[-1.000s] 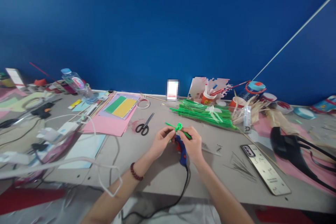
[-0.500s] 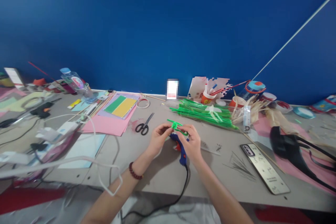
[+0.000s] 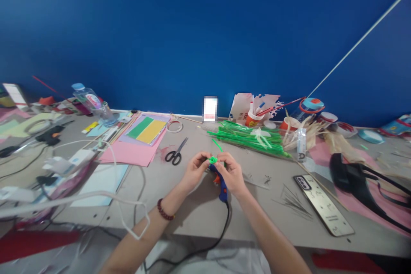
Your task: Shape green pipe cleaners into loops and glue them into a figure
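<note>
A bright green pipe cleaner (image 3: 213, 160), coiled at its middle, is pinched between both hands over the table. My left hand (image 3: 195, 170) closes its thumb and fingers on the coil's left side. On the other side, my right hand (image 3: 231, 173) grips it, and one free end sticks up towards the back. Just beneath the hands lies a blue hot glue gun (image 3: 222, 186) with an orange trigger, partly covered by my right hand. Its black cord runs down over the table's front edge. Black-handled scissors (image 3: 175, 155) rest to the left of my left hand.
A bundle of green pipe cleaners (image 3: 250, 137) in plastic wrap lies behind my hands. To the right are a phone (image 3: 324, 205) and a black strap-like object (image 3: 340, 180). Coloured sheets (image 3: 128, 153), a water bottle (image 3: 91, 100) and white cables (image 3: 115, 197) occupy the left.
The green pipe cleaner has been turned in my fingers: its coil faces up and its free end now points up at a different angle. Both hands have come slightly closer together.
</note>
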A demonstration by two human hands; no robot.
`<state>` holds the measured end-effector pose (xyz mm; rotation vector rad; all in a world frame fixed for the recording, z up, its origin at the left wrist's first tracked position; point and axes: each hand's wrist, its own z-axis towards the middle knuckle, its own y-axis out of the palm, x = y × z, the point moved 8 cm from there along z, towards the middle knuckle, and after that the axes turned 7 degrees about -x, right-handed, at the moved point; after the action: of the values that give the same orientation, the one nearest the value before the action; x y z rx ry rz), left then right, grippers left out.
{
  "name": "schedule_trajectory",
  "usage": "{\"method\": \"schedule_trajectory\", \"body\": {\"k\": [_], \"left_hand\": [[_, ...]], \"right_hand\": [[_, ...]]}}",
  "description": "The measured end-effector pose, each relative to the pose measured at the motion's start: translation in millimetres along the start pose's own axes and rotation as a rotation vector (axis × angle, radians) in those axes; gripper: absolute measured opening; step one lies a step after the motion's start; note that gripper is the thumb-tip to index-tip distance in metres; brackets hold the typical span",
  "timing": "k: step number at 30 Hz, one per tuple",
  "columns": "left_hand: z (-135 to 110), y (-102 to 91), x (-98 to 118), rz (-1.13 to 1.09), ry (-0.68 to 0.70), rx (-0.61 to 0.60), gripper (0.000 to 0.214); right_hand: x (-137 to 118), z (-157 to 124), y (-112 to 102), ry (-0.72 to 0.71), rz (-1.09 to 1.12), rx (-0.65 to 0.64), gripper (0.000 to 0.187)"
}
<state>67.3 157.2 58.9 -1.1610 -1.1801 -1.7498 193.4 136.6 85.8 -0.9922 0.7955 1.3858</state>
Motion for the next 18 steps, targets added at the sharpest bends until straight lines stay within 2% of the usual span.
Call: {"method": "schedule_trajectory", "body": {"k": [6,14,18], "left_hand": [[0,-0.7,0,-0.021,-0.010,0.016,0.024],[-1,-1.1,5,0.037,0.051,0.030,0.022],[-2,-0.4,3,0.051,0.057,0.010,0.017]], "right_hand": [[4,-1,0,0.037,0.031,0.000,0.013],[30,-7,8,0.194,0.389,0.008,0.012],[31,-7,10,0.230,0.460,-0.002,0.012]]}}
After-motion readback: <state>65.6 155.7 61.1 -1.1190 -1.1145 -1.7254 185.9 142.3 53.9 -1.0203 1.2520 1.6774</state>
